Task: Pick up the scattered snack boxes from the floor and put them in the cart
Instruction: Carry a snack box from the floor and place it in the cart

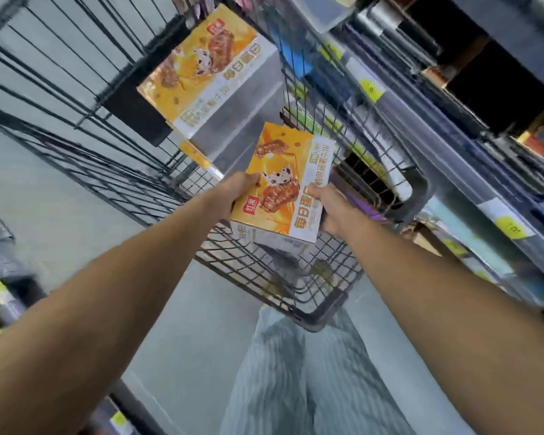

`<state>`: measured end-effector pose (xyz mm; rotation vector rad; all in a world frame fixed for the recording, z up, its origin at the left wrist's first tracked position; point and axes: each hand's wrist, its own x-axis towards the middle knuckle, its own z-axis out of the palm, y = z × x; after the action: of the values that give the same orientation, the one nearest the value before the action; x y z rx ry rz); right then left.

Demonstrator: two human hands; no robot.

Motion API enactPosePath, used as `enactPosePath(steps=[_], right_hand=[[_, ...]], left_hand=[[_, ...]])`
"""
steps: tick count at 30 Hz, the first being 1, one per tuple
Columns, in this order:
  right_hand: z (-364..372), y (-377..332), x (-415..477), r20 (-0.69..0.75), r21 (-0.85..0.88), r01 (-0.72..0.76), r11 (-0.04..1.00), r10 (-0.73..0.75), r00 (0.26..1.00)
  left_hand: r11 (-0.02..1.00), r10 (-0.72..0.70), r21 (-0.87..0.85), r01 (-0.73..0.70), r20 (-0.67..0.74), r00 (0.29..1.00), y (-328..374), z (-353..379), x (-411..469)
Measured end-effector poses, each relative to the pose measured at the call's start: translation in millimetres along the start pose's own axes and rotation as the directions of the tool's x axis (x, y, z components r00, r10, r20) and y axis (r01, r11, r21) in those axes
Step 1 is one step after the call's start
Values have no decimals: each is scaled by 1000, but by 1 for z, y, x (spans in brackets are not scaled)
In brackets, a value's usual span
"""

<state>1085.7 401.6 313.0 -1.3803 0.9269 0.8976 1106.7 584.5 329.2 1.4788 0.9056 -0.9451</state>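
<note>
We hold the snack box point(283, 183) over the cart point(324, 315), with the left hand point(236, 193) and right hand point(330, 211) each curled round one side. Lower it level, just ahead of the grip, toward the second box point(208, 73) lying further ahead. Release both sides together.

The cart point(314, 320) is standing open on top; its wire walls are blocking entry from the sides. Tilted snack box point(208, 70) is filling the cart's far end. Held box point(283, 183), gripped by left hand point(233, 193) and right hand point(330, 208), is hanging over the cart's bare near end. Shelves point(453, 146) are crowding the cart's right; floor point(44, 208) is lying open on its left.
</note>
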Motion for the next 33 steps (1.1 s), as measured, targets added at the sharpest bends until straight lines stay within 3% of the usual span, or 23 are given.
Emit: enactPosePath(steps=[11, 16, 24, 28, 33], right_hand=[[14, 10, 112, -11, 65, -60, 996, 61, 998], [18, 18, 137, -58, 87, -84, 993, 89, 994], [28, 28, 146, -30, 254, -77, 964, 88, 996], [35, 21, 148, -37, 279, -72, 958, 85, 996], [37, 24, 146, -68, 302, -51, 952, 75, 995]], left_hand=[[996, -19, 90, 11, 86, 996, 4, -6, 104], [973, 33, 228, -44, 53, 998, -4, -12, 130], [962, 52, 268, -50, 0, 999, 1, -22, 170], [875, 250, 449, -181, -98, 963, 22, -4, 154], [733, 596, 526, -432, -190, 780, 7, 4, 146]])
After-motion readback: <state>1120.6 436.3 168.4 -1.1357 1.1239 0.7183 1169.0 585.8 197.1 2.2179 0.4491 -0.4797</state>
